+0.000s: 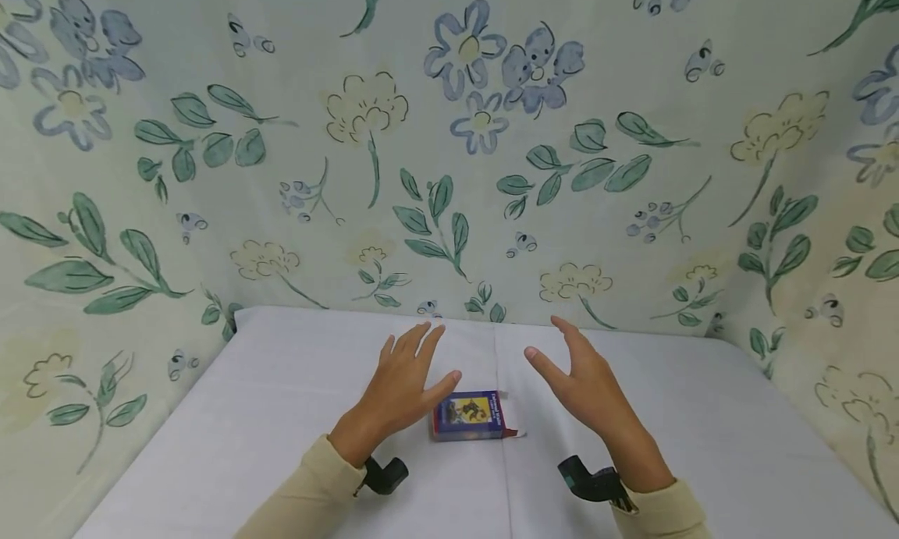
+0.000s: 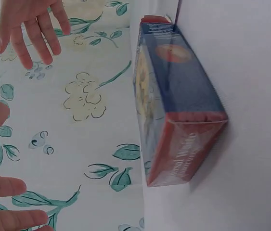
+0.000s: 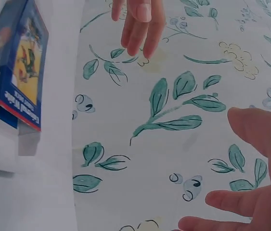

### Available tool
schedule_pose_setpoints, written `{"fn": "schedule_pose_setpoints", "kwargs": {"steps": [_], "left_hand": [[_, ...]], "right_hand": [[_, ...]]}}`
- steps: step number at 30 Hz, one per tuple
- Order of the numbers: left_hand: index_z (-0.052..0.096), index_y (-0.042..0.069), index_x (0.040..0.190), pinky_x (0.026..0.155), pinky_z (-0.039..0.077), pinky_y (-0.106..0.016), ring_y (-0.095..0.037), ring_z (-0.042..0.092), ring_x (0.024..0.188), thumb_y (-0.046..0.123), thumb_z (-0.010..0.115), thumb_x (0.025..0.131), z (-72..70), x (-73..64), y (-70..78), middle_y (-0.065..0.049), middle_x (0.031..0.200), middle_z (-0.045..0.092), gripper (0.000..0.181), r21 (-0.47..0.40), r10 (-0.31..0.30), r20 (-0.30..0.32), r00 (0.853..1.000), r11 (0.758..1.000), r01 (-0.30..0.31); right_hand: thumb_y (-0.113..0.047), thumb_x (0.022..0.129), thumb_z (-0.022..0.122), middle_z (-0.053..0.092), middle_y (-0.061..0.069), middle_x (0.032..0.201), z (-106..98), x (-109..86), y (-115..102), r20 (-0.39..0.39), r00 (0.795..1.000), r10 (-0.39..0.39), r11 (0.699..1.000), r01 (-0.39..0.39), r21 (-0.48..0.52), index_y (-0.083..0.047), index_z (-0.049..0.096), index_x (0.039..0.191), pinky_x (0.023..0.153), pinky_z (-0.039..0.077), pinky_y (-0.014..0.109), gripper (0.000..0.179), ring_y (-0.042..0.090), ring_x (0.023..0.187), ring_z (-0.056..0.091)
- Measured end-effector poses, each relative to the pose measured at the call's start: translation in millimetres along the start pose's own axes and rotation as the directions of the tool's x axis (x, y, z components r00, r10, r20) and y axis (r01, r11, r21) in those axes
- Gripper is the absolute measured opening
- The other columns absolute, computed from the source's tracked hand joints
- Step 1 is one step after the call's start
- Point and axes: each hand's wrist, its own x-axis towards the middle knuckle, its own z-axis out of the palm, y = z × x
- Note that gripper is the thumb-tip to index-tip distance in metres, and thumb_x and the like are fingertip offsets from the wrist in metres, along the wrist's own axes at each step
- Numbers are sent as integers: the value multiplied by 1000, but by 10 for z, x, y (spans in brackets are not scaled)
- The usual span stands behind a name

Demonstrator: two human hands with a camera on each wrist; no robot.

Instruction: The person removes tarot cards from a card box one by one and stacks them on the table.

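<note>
- Presently, the left hand (image 1: pixel 403 383) hovers over the white table (image 1: pixel 281 414), palm down, fingers straight and slightly spread, pointing away from the person toward the floral backdrop (image 1: pixel 449 149); its thumb tip lies just beside the upper left corner of the card box (image 1: pixel 469 416); whether it touches cannot be told.
- Likewise, the right hand (image 1: pixel 586 383) is raised to the right of the box, palm turned inward toward the left hand, fingers extended and relaxed, thumb pointing left; it holds nothing and stands apart from the box.
- Both hands are apart from each other, with the box lying between and slightly nearer the person than the fingertips; neither hand grips anything.
- Card box: blue with red ends and a yellow picture on its face; it lies flat on the table; the flap at its right end stands open; in the left wrist view the box (image 2: pixel 178 101) rests with its closed red end nearest the camera; in the right wrist view the box (image 3: pixel 17 72) shows its open end and loose flap.
- Cream sleeves (image 1: pixel 309 492) cover both forearms to the wrist; a black camera mount (image 1: pixel 385 475) sits under the left wrist, another (image 1: pixel 590 480) under the right.
</note>
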Motion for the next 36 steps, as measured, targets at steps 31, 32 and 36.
{"fn": "schedule_pose_setpoints", "kwargs": {"steps": [31,32,36], "left_hand": [[35,14,148,106,27,-60,-31,35,137,56,62,85,346,-121,100,-13,150,37,80,-254,-8,219,976,965,65],[34,15,148,105,28,-60,-31,35,137,57,63,84,356,-128,98,-13,150,37,82,-251,-10,232,973,965,69],[32,17,149,105,29,-60,-32,34,137,58,68,80,401,-143,86,-12,151,35,88,-250,-2,279,960,965,75]], "right_hand": [[-65,87,52,50,-10,139,962,309,1077,-165,980,-109,989,123,76,-35,41,140,93,48,41,61,16,123,53],[-64,88,52,50,-10,139,957,297,1058,-164,980,-108,989,123,81,-34,41,140,92,48,42,61,16,123,53],[-56,92,55,52,3,139,825,179,804,-135,986,-95,984,113,138,-22,44,141,93,47,44,60,25,122,54]]}}
